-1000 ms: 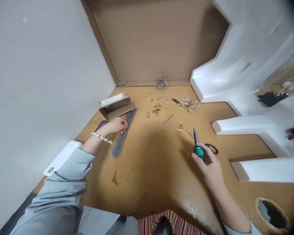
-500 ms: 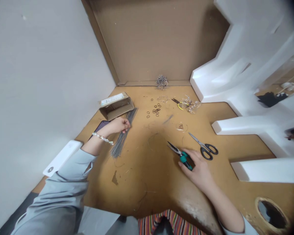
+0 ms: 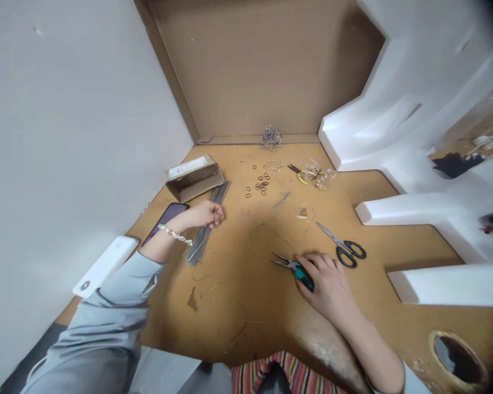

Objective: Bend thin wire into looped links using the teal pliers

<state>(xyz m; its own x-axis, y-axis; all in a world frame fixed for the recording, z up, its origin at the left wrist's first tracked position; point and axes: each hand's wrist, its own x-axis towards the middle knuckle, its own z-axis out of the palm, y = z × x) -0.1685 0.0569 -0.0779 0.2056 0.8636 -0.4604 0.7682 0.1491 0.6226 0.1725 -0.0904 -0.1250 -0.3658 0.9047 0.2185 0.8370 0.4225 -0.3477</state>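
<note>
Two bare hands are ours at this yellowish-brown tabletop (image 3: 271, 306). Nearest, on the right, our right hand (image 3: 322, 279) is clamped around green-and-black needle-nose pliers (image 3: 304, 277), their slim metal jaws apart and pointing left. We have just brought them down and leftward, so the black-handled metal scissors (image 3: 340, 244) beyond them now lie uncovered; to our judgement, the pliers sit better placed between both hands. Farther off on the left, our left hand (image 3: 209, 213) has shifted slightly right over the bundle of straight grey metal wires (image 3: 200, 246); its fingers look curled in, though we cannot tell whether they pinch a wire. A dark flat phone (image 3: 160, 221) lies left of them. Beyond, we see an open brown cardboard box (image 3: 195, 183) and, farther right, small black rings (image 3: 263, 186). Farthest stands a silvery wire tangle (image 3: 271, 137).
</note>
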